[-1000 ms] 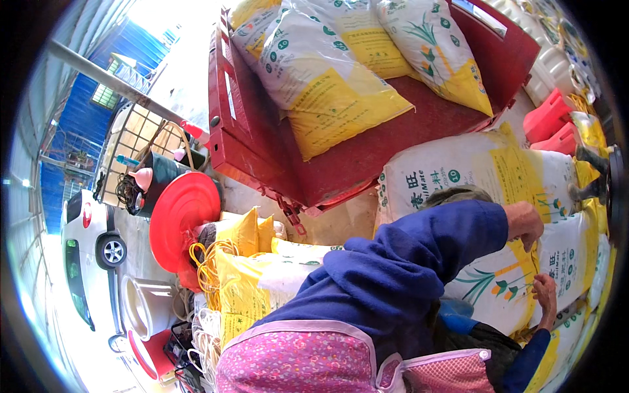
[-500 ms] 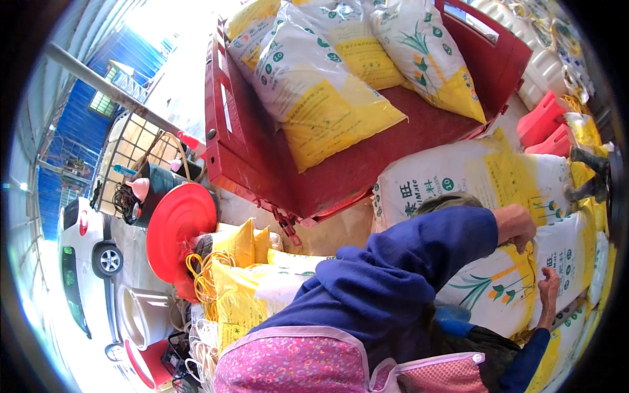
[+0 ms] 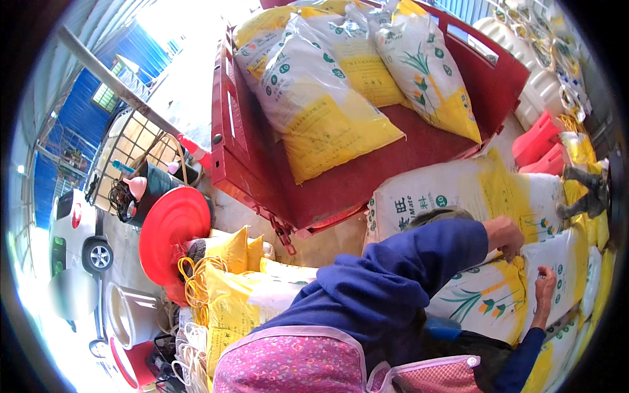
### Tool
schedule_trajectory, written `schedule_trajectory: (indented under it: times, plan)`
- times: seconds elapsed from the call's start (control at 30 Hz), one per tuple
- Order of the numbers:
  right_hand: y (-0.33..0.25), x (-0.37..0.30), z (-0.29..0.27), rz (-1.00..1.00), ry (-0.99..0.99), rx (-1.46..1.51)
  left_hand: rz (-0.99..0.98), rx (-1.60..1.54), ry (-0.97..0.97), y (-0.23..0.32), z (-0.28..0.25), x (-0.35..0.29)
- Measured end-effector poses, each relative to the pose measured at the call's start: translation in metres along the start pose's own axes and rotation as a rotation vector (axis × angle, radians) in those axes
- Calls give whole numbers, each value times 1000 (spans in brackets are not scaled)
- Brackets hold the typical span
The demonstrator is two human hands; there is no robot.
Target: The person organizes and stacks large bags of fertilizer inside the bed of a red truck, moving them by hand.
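Observation:
My left arm in a navy sleeve reaches across to the right. My left hand (image 3: 503, 237) hangs over the white-and-yellow sacks, its fingers loosely bent, with nothing seen in them. Lower down, my right hand (image 3: 544, 293) is raised in front of another sack (image 3: 555, 259), fingers curved and a little apart, holding nothing I can make out. Below my left hand is a sack with a green-leaf print (image 3: 481, 301). A larger sack (image 3: 452, 193) lies beyond my left forearm, which partly covers it. Whether my fingertips touch any sack is unclear.
A red cart bed (image 3: 327, 196) at the far side carries several similar sacks (image 3: 334, 131). On the left are a round red lid (image 3: 171, 232), yellow cord (image 3: 194, 285), a white bucket (image 3: 134, 316) and a car (image 3: 78, 242). Red plastic pieces (image 3: 537, 144) stand at the right.
The whole view has shifted slightly, with the cart and sacks lower in the picture. Both hands keep nearly the same place over the sacks; no sack has visibly moved.

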State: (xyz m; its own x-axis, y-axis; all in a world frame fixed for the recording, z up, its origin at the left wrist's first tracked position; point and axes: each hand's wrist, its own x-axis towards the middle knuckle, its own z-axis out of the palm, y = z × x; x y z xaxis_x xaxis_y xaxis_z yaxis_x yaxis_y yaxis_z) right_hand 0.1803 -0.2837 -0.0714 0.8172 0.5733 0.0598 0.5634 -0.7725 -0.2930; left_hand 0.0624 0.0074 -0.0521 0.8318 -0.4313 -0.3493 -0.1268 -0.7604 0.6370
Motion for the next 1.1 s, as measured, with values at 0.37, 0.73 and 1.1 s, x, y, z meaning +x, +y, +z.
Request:
schedule_trajectory:
  times: [0.37,0.73,1.1]
  plan:
    - [-37,-8,-13,-28,-32,79,-92,-8,37,-24,2,-7]
    - [-34,-26,-8,60,-174,116,-42,88,192,-25,6,-38]
    - [-22,-24,-12,67,-250,115,14,-15,35,-5,-4,-36]
